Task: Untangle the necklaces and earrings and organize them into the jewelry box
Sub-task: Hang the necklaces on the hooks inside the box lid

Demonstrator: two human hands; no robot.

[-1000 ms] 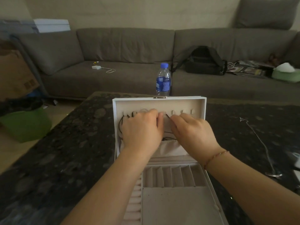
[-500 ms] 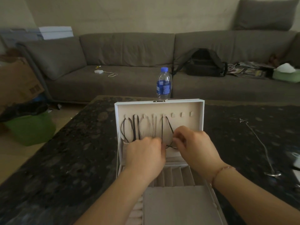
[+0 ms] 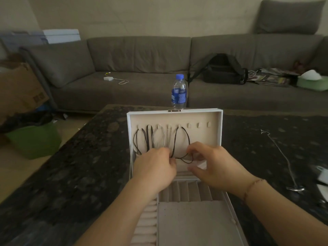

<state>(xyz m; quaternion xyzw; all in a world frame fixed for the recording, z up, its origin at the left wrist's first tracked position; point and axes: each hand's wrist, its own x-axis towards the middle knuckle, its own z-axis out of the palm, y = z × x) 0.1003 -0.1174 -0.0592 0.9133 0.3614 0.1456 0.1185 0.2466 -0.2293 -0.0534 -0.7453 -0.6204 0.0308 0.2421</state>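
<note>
A white jewelry box [image 3: 174,112] stands open on the dark stone table, its lid upright. Several necklaces hang from hooks inside the lid: dark cords at the left [image 3: 142,139], pale chains in the middle [image 3: 160,137], and a dark cord necklace [image 3: 182,139] on the fifth hook. My left hand [image 3: 156,167] pinches the lower part of that dark cord. My right hand [image 3: 218,166] has its fingers curled at the cord's lower loop and the lid's pocket edge. Ring rolls and slots [image 3: 186,192] show in the box's base. A silver chain necklace [image 3: 282,157] lies on the table at the right.
A water bottle [image 3: 178,92] stands just behind the lid. The grey sofa [image 3: 142,68] carries a black backpack [image 3: 223,70], a charger and magazines. A green bin [image 3: 35,139] and a cardboard box sit at the left. White paper pieces [image 3: 322,174] lie at the table's right edge.
Both hands have come down from the lid's hooks to its lower edge, uncovering the hanging necklaces. The dark cord now hangs from the fifth hook.
</note>
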